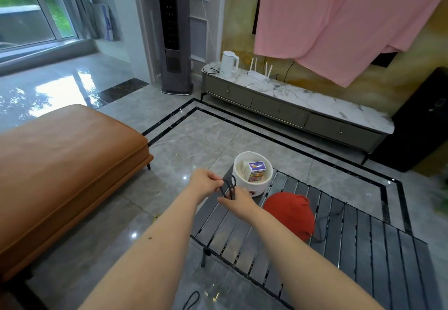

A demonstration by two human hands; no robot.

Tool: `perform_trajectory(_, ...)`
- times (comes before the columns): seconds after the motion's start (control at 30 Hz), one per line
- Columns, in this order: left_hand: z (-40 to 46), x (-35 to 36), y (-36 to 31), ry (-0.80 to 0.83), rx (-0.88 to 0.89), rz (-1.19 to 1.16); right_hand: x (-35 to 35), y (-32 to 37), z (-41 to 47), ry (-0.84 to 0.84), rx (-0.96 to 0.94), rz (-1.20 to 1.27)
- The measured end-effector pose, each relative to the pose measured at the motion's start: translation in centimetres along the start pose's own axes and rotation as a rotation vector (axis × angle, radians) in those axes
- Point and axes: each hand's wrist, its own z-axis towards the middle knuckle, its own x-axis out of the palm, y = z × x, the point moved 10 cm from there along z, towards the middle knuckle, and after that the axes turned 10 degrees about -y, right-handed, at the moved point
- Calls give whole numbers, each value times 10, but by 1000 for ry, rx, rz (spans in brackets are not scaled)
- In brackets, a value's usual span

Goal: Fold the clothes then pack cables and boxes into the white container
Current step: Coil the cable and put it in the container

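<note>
A looped black cable [229, 186] is held up between both hands just left of the white container [252, 183]. My left hand [204, 181] pinches the loops from the left, and my right hand [238, 200] grips them from below. The round container stands at the far corner of the dark slatted table [363, 249] with a colourful box [257, 171] and a white item inside. A folded red garment [291, 214] lies on the table right of the container. Another black cable [323, 227] trails across the slats beside it.
An orange leather ottoman [65, 171] fills the left. A black cord loop [192, 300] lies on the floor near the bottom edge. A marble-topped cabinet [303, 106] with a kettle and router lines the far wall. Pink cloth [351, 18] hangs above it.
</note>
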Motion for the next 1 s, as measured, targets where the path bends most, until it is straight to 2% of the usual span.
perform_trajectory(0.23,-5,12,-23,1,74,-106,-28,-5,2,-123,-21,-170)
perform_trajectory(0.37,-2,16,-29,-61,156,53,-41,-10,-2,-88,-28,-40)
perform_trajectory(0.57,-9,60,-58,100,321,131,-65,-22,-11,-42,-43,30)
perform_trajectory(0.77,-15,91,-84,101,463,243,-96,-37,-10,-74,-51,-34)
perform_trajectory(0.87,-16,101,-95,92,467,251,-118,-43,-6,-164,-41,-82)
perform_trajectory(1.0,-9,100,-108,41,356,137,-140,-36,2,-221,-56,-66)
